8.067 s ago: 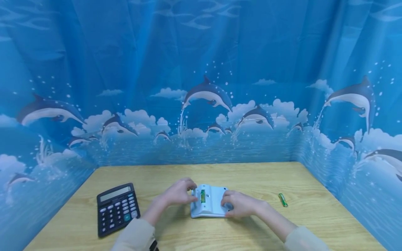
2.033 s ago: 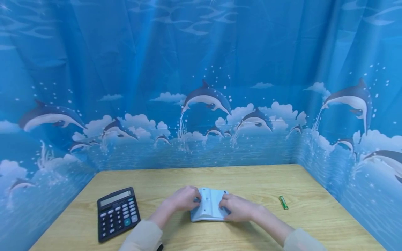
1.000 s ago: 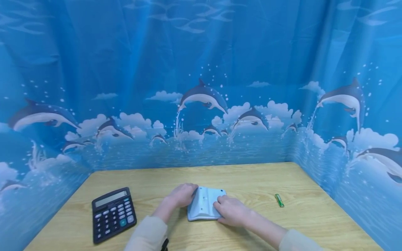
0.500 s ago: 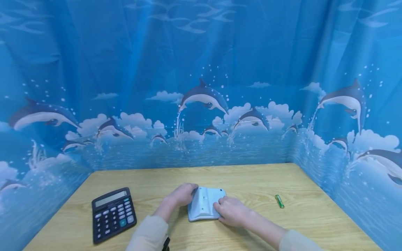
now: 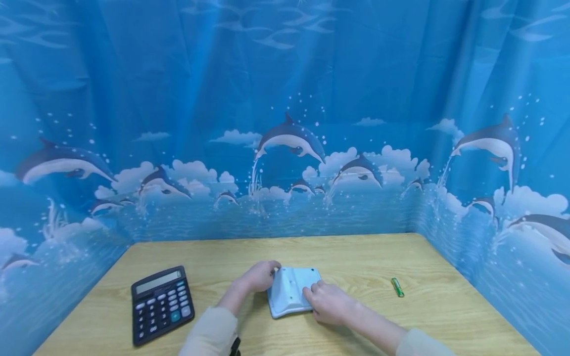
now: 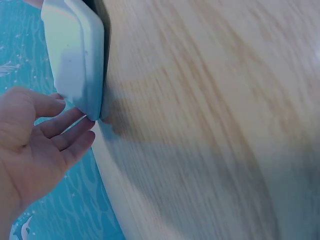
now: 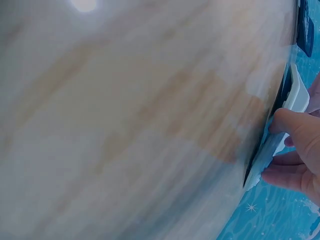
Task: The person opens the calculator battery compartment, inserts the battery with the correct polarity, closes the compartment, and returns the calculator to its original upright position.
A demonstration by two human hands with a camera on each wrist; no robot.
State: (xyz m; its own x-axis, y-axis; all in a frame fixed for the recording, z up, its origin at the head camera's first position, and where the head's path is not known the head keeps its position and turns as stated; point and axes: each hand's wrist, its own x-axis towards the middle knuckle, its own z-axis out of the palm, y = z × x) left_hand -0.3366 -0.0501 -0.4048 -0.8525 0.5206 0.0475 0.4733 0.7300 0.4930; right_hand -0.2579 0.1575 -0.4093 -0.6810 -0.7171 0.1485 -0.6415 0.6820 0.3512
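Observation:
A light blue calculator (image 5: pixel 285 291) lies back side up in the middle of the table, its raised end toward the left. No battery shows in its back, which looks covered over. My left hand (image 5: pixel 260 277) holds that raised end near the far left corner; in the left wrist view the thumb (image 6: pixel 50 105) lies at the back and the fingertips (image 6: pixel 89 125) at the lower edge. On the opposite side my right hand (image 5: pixel 329 301) grips the thin end, thumb and fingers around the edge, as the right wrist view shows. The keys face down, hidden.
A black desktop calculator (image 5: pixel 162 304) with a grey screen lies face up at the left. One green battery (image 5: pixel 398 287) lies on the wooden table (image 5: pixel 356 252) to the right. A blue dolphin-print curtain (image 5: pixel 285 212) encloses the back and sides.
Earlier a green battery showed in the light blue calculator's compartment; now it is covered. My left hand has shifted to the far left corner, and the calculator has turned slightly.

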